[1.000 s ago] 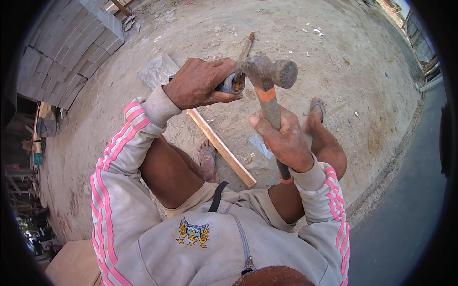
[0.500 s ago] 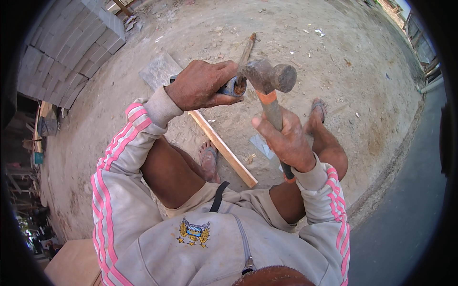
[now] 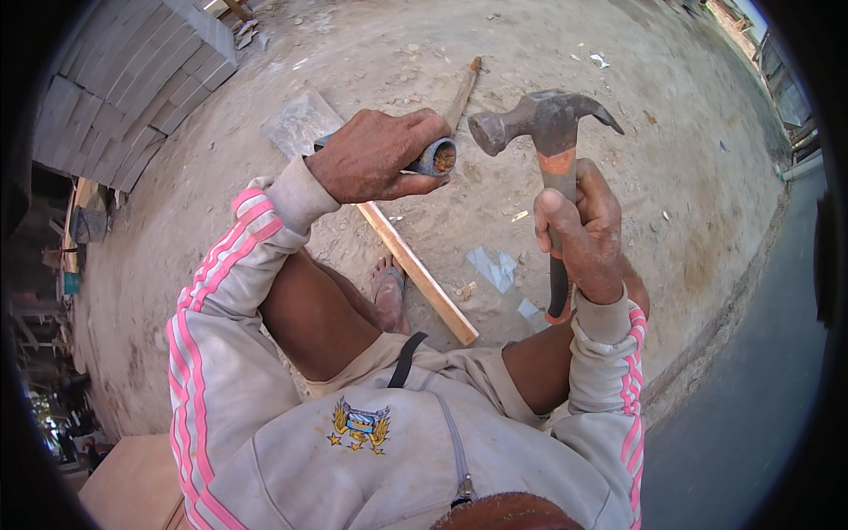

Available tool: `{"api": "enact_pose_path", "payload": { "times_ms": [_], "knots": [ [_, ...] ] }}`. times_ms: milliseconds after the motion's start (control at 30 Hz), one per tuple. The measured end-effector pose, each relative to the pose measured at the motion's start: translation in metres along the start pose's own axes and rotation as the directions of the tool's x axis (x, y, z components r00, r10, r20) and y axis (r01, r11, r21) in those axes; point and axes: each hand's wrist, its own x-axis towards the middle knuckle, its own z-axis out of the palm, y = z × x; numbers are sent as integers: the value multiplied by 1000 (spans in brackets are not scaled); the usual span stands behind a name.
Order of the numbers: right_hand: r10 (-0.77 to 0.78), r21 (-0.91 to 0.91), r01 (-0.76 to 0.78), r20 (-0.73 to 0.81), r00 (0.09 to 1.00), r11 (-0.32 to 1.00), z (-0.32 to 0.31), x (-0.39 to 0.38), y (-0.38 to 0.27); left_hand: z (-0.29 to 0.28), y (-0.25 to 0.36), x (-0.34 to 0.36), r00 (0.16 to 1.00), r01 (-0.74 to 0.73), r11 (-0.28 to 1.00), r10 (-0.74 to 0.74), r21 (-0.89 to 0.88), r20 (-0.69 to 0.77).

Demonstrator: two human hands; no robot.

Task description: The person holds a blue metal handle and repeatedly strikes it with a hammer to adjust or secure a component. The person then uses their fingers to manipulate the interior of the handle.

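My left hand [image 3: 380, 159] is closed around the blue metal socket [image 3: 433, 161] of what looks like a shovel head. Brown, rough wood fills the socket's round mouth, which points right. Behind the hand, toward the upper left, a flat grey blade [image 3: 303, 124] shows. My right hand [image 3: 587, 234] grips a claw hammer [image 3: 552, 124] upright by its grey, orange and black handle, thumb along the front. The hammer's round face points at the socket with a gap between them; its claw points right. A wooden stick [image 3: 463, 91] lies beyond my left hand, its lower end hidden.
A pale wooden batten [image 3: 415, 272] lies on the sandy ground between my feet. Clear plastic scraps [image 3: 492, 268] lie beside it. Grey blocks [image 3: 124, 88] are stacked at the upper left. A dark grey strip [image 3: 733, 397] runs along the right.
The hammer has come away from the socket to the right and turned around, so its round face now points left instead of its claw. My left hand has hardly moved.
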Motion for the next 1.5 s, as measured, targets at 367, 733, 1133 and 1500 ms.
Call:
{"api": "enact_pose_path", "payload": {
  "times_ms": [367, 733, 1133, 1500],
  "knots": [
    [-240, -140, 212, -231, 943, 967, 13, 6, 26, 18, -11, -5, 993, -30, 790, -45, -612, -106],
    [-180, 75, 200, -216, 960, 977, 14, 16, 9, 5, 5, -1, 957, 218, 152, -227, -964, 181],
    [-502, -644, 514, 225, 835, 567, -27, 48, -50, 12, 2, -10, 1000, 4, 983, -9, -184, -27],
    [-507, -638, 553, 281, 815, 535, -12, 51, -29, 11, 2, -7, 1000, 10, 995, -12, -102, -16]
  ]
}}
